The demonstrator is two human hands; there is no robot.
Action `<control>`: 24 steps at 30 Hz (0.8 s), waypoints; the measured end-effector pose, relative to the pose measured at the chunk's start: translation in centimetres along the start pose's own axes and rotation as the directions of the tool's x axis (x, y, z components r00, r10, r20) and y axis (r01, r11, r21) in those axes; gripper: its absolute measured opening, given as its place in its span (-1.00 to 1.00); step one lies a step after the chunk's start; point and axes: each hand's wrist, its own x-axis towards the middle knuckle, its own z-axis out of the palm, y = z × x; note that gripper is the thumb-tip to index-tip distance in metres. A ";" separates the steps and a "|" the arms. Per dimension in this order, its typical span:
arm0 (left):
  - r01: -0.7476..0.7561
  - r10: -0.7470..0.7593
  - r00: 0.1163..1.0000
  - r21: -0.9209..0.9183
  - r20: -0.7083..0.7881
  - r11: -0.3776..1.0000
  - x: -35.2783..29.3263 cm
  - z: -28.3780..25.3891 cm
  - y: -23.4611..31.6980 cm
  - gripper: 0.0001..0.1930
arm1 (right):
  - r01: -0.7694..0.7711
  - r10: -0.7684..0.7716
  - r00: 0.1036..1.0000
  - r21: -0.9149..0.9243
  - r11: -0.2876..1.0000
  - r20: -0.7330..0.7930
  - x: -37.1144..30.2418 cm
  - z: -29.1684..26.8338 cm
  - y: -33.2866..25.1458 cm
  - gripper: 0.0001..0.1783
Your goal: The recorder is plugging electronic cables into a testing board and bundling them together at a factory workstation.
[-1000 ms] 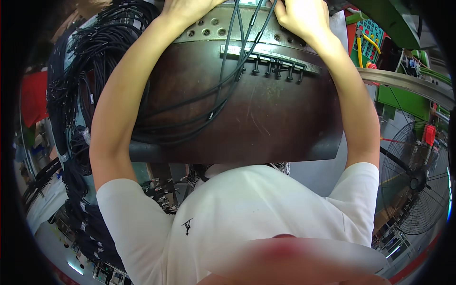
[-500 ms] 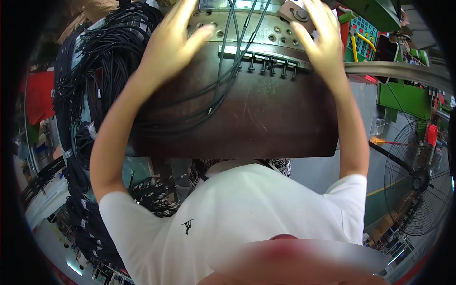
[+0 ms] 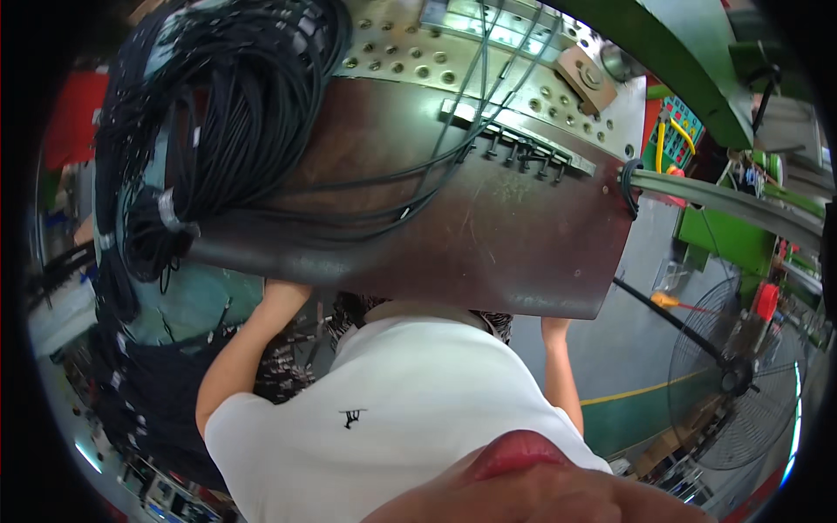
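A dark brown board (image 3: 532,261) lies in front of me. My left hand (image 3: 286,296) is at its near left edge and my right hand (image 3: 554,329) at its near right edge. The fingers of both hands are hidden beneath the board. Several thin black cables (image 3: 418,202) curve across the board and up over a metal bar (image 3: 514,122). Small black parts hang in a row along that bar. At the left, a thick bundle of black cables (image 3: 261,122) rests partly on the board, bound with a clear tie (image 3: 167,209).
Behind the board is a metal plate with holes (image 3: 410,52), with a metal block (image 3: 586,78) on it. A green machine frame (image 3: 689,61) arches at the upper right. Yellow-handled pliers (image 3: 661,139), a metal rail (image 3: 724,193) and a black fan (image 3: 737,375) stand to the right.
Both hands have drawn back from over the metal plate to below the board's near edge. The view has shifted, so the cable bundle and fixture appear further right.
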 end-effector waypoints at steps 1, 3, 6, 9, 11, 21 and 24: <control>0.016 -0.016 1.000 -0.066 0.014 0.998 -0.2 0.4 -0.6 -0.66 | 0.021 -0.021 1.000 -0.065 0.998 0.003 -0.3 -0.4 0.8 -0.76; 0.101 -0.106 0.994 -0.180 -0.017 0.978 -0.4 -2.3 2.0 -0.68 | 0.081 -0.075 0.995 -0.084 0.993 0.072 0.3 0.0 1.7 -0.67; 0.228 -0.192 0.972 -0.344 0.136 0.911 0.7 -2.9 2.9 -0.67 | -0.047 0.102 0.990 -0.448 0.893 0.100 0.3 -1.5 -0.6 -0.60; -0.113 0.088 0.993 -0.441 -0.078 0.891 2.1 -1.3 2.2 -0.68 | -0.097 0.078 0.995 -0.392 0.915 -0.065 1.8 -0.7 0.2 -0.57; -0.235 0.150 0.953 -0.331 -0.263 0.914 2.6 1.4 1.1 -0.60 | -0.008 0.019 0.999 -0.260 0.966 0.041 4.4 -1.0 0.1 -0.57; -0.211 0.119 0.943 -0.280 -0.312 0.937 1.0 -1.6 3.2 -0.52 | -0.032 -0.022 0.984 0.301 0.953 0.174 6.3 -5.3 0.5 -0.57; -0.132 0.259 0.739 -0.244 0.622 0.961 -1.6 -11.0 6.2 -0.43 | -0.095 0.025 0.987 0.445 0.890 0.161 5.1 -6.3 -0.6 -0.56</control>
